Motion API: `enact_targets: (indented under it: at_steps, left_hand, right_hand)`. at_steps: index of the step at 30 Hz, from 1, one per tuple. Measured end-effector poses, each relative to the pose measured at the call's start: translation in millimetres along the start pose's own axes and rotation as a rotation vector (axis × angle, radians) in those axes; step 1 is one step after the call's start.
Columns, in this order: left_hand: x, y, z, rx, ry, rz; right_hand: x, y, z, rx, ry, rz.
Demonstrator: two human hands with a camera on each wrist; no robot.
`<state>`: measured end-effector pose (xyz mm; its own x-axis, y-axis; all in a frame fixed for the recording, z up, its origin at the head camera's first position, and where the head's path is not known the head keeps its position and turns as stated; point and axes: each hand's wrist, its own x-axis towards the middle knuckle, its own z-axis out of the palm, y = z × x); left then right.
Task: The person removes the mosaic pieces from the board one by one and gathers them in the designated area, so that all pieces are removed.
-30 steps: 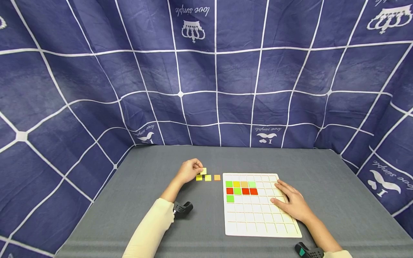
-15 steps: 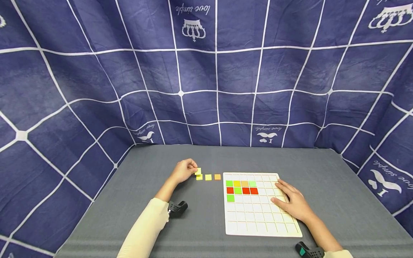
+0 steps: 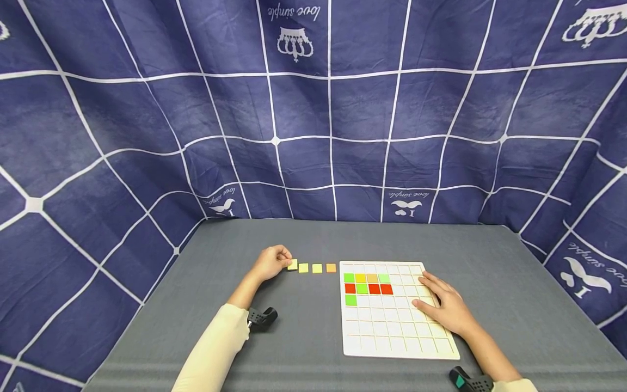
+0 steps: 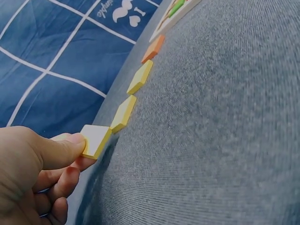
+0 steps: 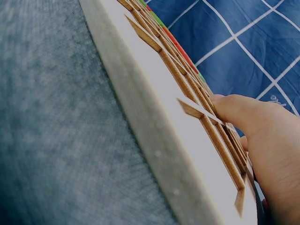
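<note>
Between thumb and fingers, my left hand (image 3: 269,263) pinches a square yellow tile (image 4: 95,140), slightly tilted and close over the table. Its far corner comes right up to a second yellow tile (image 4: 123,114) in the left wrist view. Past that one lie another yellow tile (image 3: 317,268) and an orange tile (image 3: 331,268), all in a row. To their right is a white grid board (image 3: 364,347), with green, yellow, orange and red tiles in its upper left cells. My right hand (image 3: 447,309) rests with spread fingers on the board's right edge.
A grey cloth covers the table (image 3: 294,348). Behind it and at both sides hangs a blue curtain (image 3: 303,109) with white lines. Dark wrist straps (image 3: 263,318) sit on both arms.
My left hand has carried the yellow tile left and slightly down, from above the row to its left end, uncovering the tile beneath. The right hand and the board stay put.
</note>
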<state>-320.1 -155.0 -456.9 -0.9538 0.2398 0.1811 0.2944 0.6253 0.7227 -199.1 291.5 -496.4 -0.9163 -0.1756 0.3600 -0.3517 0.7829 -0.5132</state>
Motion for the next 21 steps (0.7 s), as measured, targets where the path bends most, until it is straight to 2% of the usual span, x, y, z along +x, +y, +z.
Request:
enact_targets:
  at_steps: [13,21]
  left_hand:
    - [-3.0,-7.4,-2.9,-0.025,-0.047,0.020]
    - [-4.3,-7.9,2.0,-0.010,-0.020,0.030]
  right_hand:
    - [0.0,-2.4,-1.6,0.011,-0.009,0.010]
    - [-0.5,-0.3,0.0,0.007,0.003,-0.005]
